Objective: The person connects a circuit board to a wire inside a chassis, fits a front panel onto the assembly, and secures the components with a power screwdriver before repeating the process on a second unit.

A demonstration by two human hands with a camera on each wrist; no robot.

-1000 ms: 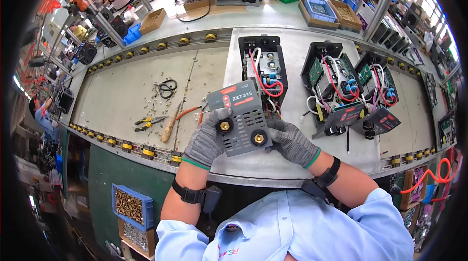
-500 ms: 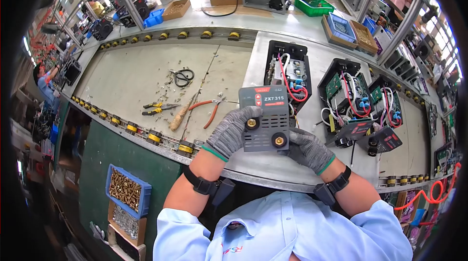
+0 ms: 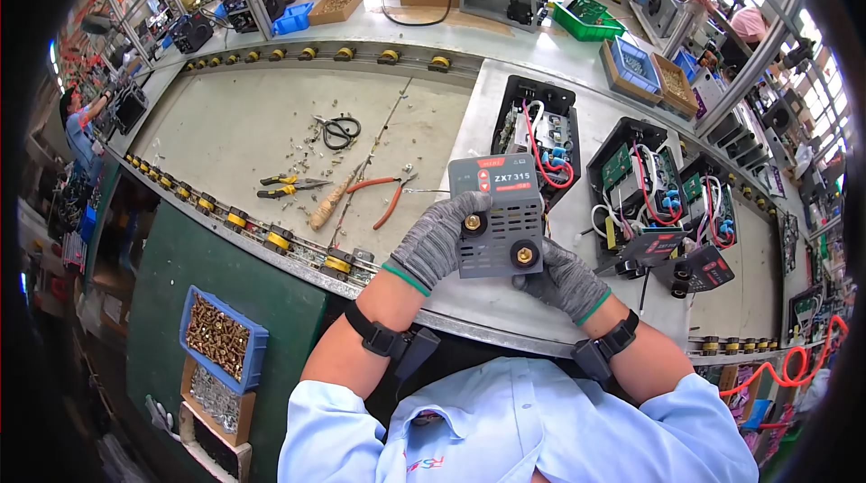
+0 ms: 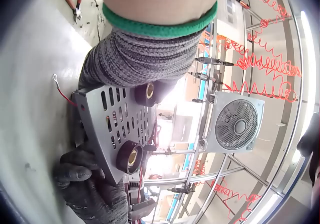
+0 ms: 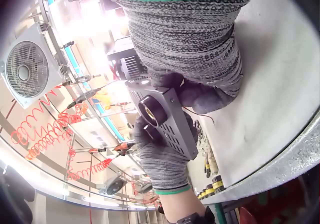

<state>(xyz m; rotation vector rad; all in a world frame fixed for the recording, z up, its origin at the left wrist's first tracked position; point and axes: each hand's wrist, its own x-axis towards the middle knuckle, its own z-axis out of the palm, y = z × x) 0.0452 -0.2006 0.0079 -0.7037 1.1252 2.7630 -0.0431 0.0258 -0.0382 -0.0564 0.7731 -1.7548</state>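
A grey front panel [image 3: 502, 218], printed ZX7 315, stands nearly upright between my gloved hands, with vent slots and two round brass-centred sockets. My left hand [image 3: 437, 241] grips its left side, thumb across the front by the upper socket. My right hand [image 3: 568, 282] holds the lower right edge, its fingertips partly hidden behind the panel. In the left wrist view, the right hand's dark fingers [image 4: 82, 176] curl at the panel's underside. A thin wire with a ring terminal [image 4: 55, 77] sticks out past the panel. Just behind stands an open black machine housing [image 3: 538, 131] with red and white wires.
Two more opened machines [image 3: 639, 181] stand to the right, their front panels [image 3: 706, 268] tipped outward. Orange-handled cutters [image 3: 390, 199], yellow-black pliers [image 3: 293, 184] and black-handled scissors [image 3: 338, 131] lie on the left among loose screws. A blue bin of brass fittings [image 3: 218, 337] sits low at left.
The panel has turned from a slant to nearly upright. My right hand has shifted lower along its right edge. The head view has swung, moving the bench across the frame.
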